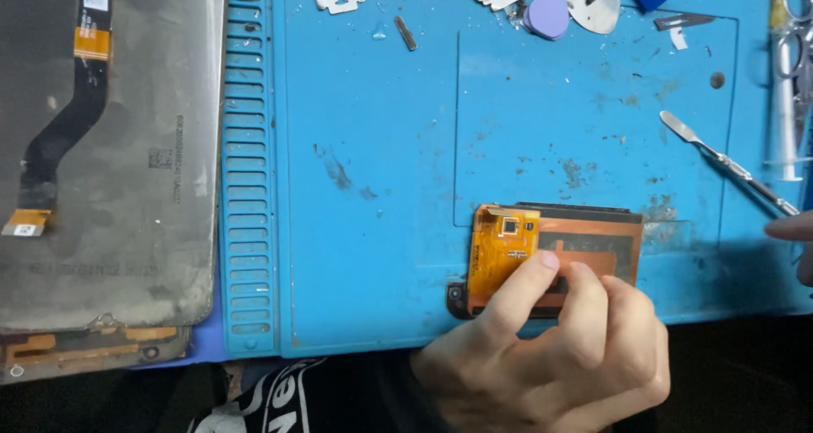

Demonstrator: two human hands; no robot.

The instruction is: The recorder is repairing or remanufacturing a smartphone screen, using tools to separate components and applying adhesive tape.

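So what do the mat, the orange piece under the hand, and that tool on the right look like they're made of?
Mat: likely silicone or rubber, matte blue, with moulded ridges and smudges. Orange piece: thin flexible film, glossy amber, probably a flex circuit on a dark panel. Tool: shiny silver, looks like metal. The left hand presses on the piece.

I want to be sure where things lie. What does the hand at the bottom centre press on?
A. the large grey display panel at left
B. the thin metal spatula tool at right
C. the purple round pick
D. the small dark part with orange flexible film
D: the left hand has its fingertips on the small dark part with orange flexible film, on the blue rubber work mat.
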